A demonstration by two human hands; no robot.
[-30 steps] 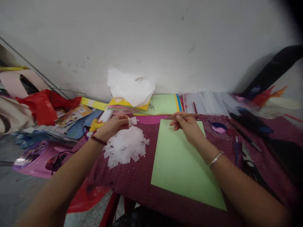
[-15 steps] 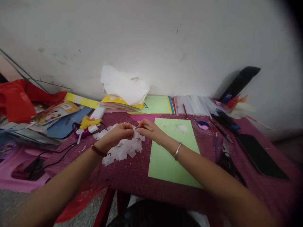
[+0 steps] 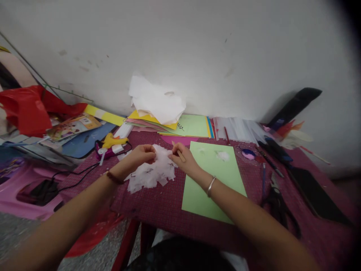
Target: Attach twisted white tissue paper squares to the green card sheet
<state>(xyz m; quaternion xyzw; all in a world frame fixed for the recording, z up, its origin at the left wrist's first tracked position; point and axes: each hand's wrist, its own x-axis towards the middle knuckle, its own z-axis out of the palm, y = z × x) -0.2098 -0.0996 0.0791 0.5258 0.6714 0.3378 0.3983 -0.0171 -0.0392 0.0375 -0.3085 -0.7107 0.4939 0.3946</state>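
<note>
My right hand point(image 3: 186, 162) grips a short wooden stick point(image 3: 181, 156), its far end pointing away from me, beside the left edge of a light green sheet point(image 3: 212, 195). Opposite it, my left hand point(image 3: 143, 155) is closed with thumb and fingertips together; what it holds, if anything, I cannot make out. Beneath and between the hands spreads a pile of small white paper pieces point(image 3: 152, 175). A small white tuft point(image 3: 222, 156) lies on the upper part of the green sheet.
Left of the pile sits a yellow glue gun point(image 3: 114, 140) with a black cord. Coloured paper point(image 3: 194, 126) and crumpled white sheets point(image 3: 158, 103) lie against the wall. To the right are scissors point(image 3: 278, 203), a pencil point(image 3: 264, 177) and a dark flat slab point(image 3: 317, 194).
My hands, which were meeting at the fingertips, have drawn apart. The stick in my right hand shows more of its length. The whole view has shifted slightly.
</note>
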